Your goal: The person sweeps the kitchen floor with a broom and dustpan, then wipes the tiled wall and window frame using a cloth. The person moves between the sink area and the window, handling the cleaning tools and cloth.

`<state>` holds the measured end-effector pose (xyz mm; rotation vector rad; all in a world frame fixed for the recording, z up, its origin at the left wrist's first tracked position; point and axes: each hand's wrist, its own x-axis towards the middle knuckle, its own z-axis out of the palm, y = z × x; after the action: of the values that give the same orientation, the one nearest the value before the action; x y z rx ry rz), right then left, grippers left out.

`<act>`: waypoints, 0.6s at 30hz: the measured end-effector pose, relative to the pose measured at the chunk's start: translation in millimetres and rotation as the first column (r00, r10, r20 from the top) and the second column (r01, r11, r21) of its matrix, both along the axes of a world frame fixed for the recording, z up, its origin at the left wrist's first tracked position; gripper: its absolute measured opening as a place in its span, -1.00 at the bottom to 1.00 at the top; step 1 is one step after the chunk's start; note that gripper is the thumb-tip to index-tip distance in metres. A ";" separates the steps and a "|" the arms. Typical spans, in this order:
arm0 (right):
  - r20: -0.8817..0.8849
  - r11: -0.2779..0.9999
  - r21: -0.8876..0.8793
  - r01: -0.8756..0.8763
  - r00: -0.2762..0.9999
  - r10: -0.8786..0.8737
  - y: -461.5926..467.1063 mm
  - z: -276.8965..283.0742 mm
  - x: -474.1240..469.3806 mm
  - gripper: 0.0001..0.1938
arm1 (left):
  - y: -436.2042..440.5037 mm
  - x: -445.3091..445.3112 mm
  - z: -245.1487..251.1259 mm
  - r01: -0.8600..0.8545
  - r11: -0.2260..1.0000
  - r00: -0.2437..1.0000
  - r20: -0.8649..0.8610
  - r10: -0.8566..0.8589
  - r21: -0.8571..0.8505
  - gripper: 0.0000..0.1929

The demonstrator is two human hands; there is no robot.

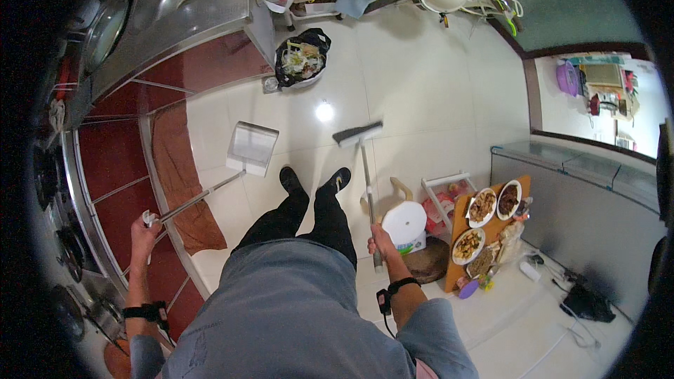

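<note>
My left hand (143, 231) grips the upper end of the handle of a long-handled dustpan (254, 145), with something white, perhaps a tissue, at the fingers. The dustpan's grey-white pan is over the tiled floor in front of my feet, left of them. In my right hand (381, 242) is the handle of a broom (361, 134); its dark-bristled head is beyond my right shoe. The two heads are apart, with pale tiles (303, 139) between them. Whether either head touches the floor is hard to tell.
A bin with a black bag (303, 60) holds food scraps. A brown mat (174, 168) lies along the red cabinets (113, 152). At right are a white round-topped stool or container (404, 221), a white rack (437, 181), and a wooden board (459, 210) bearing several plates of food.
</note>
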<state>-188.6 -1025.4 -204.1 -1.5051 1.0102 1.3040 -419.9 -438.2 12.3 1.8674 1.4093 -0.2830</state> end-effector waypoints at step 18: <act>0.141 0.907 0.203 -0.369 0.928 0.346 50.9 12.6 142.5 -0.54 | -2.9 2.1 0.2 0.075 0.995 0.997 0.001 -0.075 0.064 -0.90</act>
<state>-46.2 -974.4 -191.5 -1.6077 0.5093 1.5219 -417.7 -441.0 12.5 1.9746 1.3622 -0.2745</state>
